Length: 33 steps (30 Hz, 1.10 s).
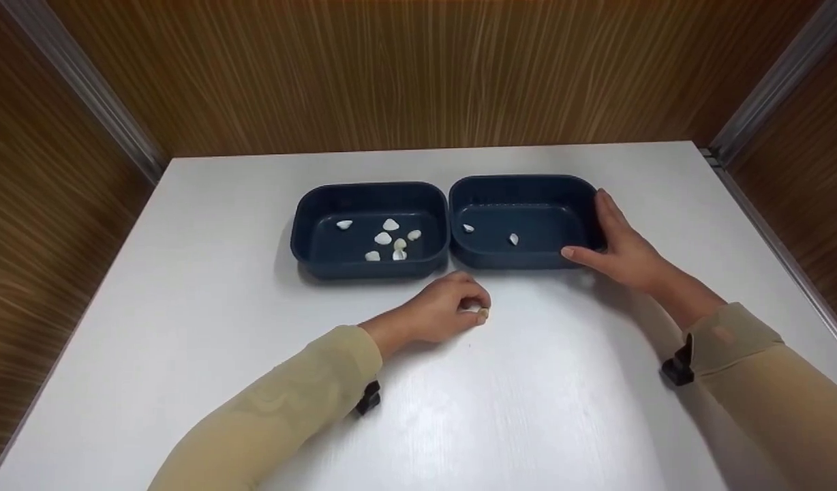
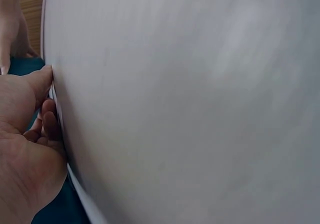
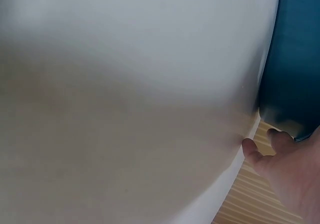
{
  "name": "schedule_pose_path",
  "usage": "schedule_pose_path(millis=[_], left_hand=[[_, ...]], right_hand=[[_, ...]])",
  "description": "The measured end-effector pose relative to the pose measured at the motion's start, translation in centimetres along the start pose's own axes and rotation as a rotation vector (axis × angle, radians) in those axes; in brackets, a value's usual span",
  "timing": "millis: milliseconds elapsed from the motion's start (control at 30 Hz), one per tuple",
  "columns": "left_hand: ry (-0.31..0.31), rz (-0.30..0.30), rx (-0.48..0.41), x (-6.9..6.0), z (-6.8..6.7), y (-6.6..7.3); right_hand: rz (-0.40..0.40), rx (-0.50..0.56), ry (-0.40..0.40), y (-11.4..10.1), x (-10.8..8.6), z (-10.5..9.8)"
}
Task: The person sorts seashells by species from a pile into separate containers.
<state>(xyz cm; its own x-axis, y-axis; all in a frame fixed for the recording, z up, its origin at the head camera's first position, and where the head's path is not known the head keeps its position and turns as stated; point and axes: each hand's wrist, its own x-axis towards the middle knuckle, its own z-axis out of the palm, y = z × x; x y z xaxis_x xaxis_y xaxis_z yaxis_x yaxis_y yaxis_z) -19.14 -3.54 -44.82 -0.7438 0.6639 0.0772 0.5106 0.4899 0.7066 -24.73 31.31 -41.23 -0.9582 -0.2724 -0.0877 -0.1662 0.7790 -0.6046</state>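
My left hand (image 1: 447, 310) is low over the white table, just in front of the two dark blue boxes. Between thumb and forefinger it pinches a small pale shell (image 1: 483, 313), mostly hidden by the fingertips. My right hand (image 1: 626, 256) rests against the right end of the right box (image 1: 521, 260), its fingers fairly straight along the side and the thumb at the front rim. Two white shells, one a small shell (image 1: 514, 239), lie inside that box. In the left box (image 1: 371, 270) are several white shells, among them a shell (image 1: 390, 224) near the middle.
Both boxes stand side by side, nearly touching, on the white table (image 1: 207, 286). Wood-grain panels (image 1: 418, 75) rise behind the table and at both sides. A black wrist device (image 1: 679, 367) is worn under the right sleeve, and another (image 1: 369, 398) under the left.
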Motion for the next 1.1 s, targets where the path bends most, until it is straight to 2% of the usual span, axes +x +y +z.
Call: schedule_pose_path(millis=[267,500,733,900,1100], left_hand=[[-0.028,-0.009,0.018,0.03,-0.19,0.23],[-0.062,0.007,0.016,0.03,-0.37,0.68],[-0.052,0.009,-0.007,-0.28,-0.57,0.61],[-0.048,-0.017,-0.043,-0.21,-0.59,0.52],[-0.016,-0.036,-0.062,-0.07,-0.62,0.28]], right_hand=[[-0.008,0.008,0.001,-0.14,0.08,0.02],[0.016,0.010,-0.007,0.02,-0.06,0.00],[0.004,0.014,-0.002,-0.16,0.11,0.05],[0.004,0.016,0.000,-0.05,0.07,0.08],[0.009,0.013,-0.002,-0.20,0.01,0.12]])
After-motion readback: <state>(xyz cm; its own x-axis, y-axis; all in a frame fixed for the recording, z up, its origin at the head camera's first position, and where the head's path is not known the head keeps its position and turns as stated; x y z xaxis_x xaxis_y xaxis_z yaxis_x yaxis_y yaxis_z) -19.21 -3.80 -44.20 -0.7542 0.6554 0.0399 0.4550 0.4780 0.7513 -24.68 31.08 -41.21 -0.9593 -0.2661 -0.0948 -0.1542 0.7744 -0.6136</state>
